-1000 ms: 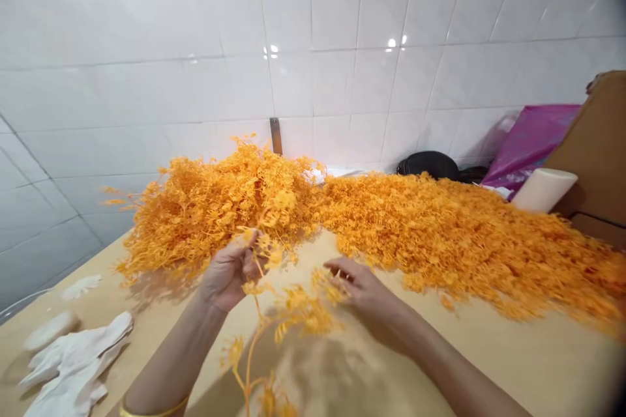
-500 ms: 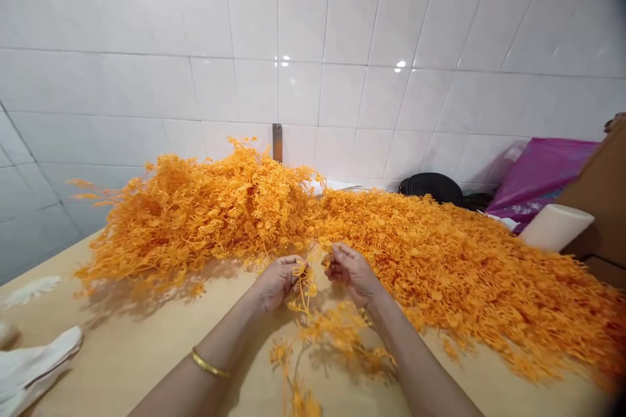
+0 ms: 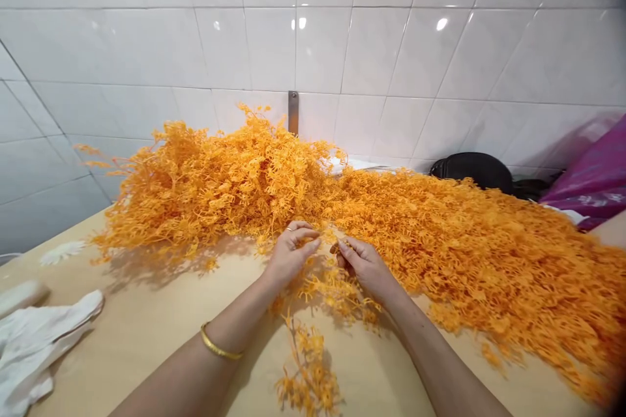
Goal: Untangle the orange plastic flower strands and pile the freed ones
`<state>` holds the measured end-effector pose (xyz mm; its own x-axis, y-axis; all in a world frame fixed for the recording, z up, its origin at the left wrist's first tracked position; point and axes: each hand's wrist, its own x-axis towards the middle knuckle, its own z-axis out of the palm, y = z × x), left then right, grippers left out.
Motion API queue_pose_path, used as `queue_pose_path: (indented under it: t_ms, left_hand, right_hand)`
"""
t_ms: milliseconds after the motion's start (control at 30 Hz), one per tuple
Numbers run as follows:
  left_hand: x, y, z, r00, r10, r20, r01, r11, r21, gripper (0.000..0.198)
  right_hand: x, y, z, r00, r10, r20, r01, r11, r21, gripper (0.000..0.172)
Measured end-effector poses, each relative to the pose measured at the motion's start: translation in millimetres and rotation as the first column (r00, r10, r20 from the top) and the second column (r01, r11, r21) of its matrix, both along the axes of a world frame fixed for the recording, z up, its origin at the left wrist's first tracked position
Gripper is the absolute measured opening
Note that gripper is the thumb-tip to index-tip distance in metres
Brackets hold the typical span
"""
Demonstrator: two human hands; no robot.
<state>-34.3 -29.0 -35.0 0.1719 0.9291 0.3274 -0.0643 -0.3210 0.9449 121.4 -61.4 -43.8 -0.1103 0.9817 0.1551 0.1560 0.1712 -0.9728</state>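
My left hand is over the table, its thumb and fingers apart with nothing visible between them. Facing it, my right hand is closed in a pinch on a small orange flower sprig, mostly hidden by the fingers. Beneath and between the hands lie loose orange flower sprigs. Nearer to me another branching orange sprig rests on the tabletop. Beyond the left hand rises a tall heap of orange flower stems; a lower, wide spread of orange flowers extends to the right.
White gloves lie on the pale table at left, with a small white feathery piece behind them. A black case and a purple bag stand at back right. A tiled wall closes the far side.
My left hand has opened and let go of the sprig it held, which now lies on the table. My right hand stays pinched. The view has tilted down and shifted left.
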Motion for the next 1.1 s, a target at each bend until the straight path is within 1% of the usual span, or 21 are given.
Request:
queue_pose_path:
  t_ms: [67,100,167,233,333,433,500,633,733,833,933,1100]
  left_hand:
    - [2,-3,-1.7,0.999,0.008,-0.04,-0.004,0.996,0.084,0.004]
    - [3,-5,-3.1,0.998,-0.006,-0.065,0.012,0.996,0.091,0.002]
    - [5,-7,-6.7,0.991,-0.052,-0.121,0.059,0.997,0.049,0.009]
    - [7,-8,-10.8,0.981,-0.12,-0.151,0.117,0.993,-0.027,0.016]
    - [8,-9,-15.5,0.973,-0.195,-0.121,0.184,0.978,-0.097,0.018]
    - [9,-10,-16.8,0.971,-0.205,-0.12,0.189,0.973,-0.13,0.018]
    - [9,-11,-15.6,0.969,-0.203,-0.138,0.183,0.972,-0.146,0.02]
    - [9,-13,-10.5,0.956,-0.228,-0.187,0.2,0.967,-0.156,0.026]
    - [9,-15,-8.7,0.953,-0.238,-0.19,0.218,0.968,-0.123,0.032]
    - [7,-12,-11.9,0.96,-0.222,-0.173,0.205,0.972,-0.112,0.032]
    - [6,-9,-17.0,0.971,-0.186,-0.148,0.166,0.976,-0.138,0.029]
    - [7,-8,-18.1,0.977,-0.168,-0.129,0.149,0.978,-0.143,0.027]
  right_hand:
    - [-1,-1,0.4,0.997,0.013,-0.075,-0.016,0.999,-0.041,0.032]
    - [-1,-1,0.8,0.993,0.013,-0.116,-0.019,0.999,-0.05,0.031]
    - [-1,-1,2.1,0.979,-0.004,-0.204,-0.007,0.998,-0.056,0.028]
    - [1,-1,3.7,0.954,-0.052,-0.296,0.025,0.995,-0.094,0.028]
    - [3,0,6.3,0.904,-0.12,-0.41,0.049,0.983,-0.18,0.035]
    - [5,0,8.5,0.874,-0.13,-0.467,0.029,0.976,-0.217,0.041]
    - [5,-1,9.9,0.881,-0.115,-0.46,0.018,0.978,-0.209,0.039]
    - [3,-3,11.4,0.931,-0.072,-0.357,0.018,0.989,-0.15,0.027]
    - [3,-4,10.0,0.942,-0.053,-0.331,0.005,0.99,-0.144,0.023]
    - [5,-2,7.5,0.918,-0.066,-0.391,-0.015,0.98,-0.201,0.025]
    - [7,-1,6.3,0.901,-0.117,-0.418,-0.011,0.957,-0.291,0.029]
    - [5,-5,8.5,0.942,-0.124,-0.313,0.002,0.932,-0.362,0.025]
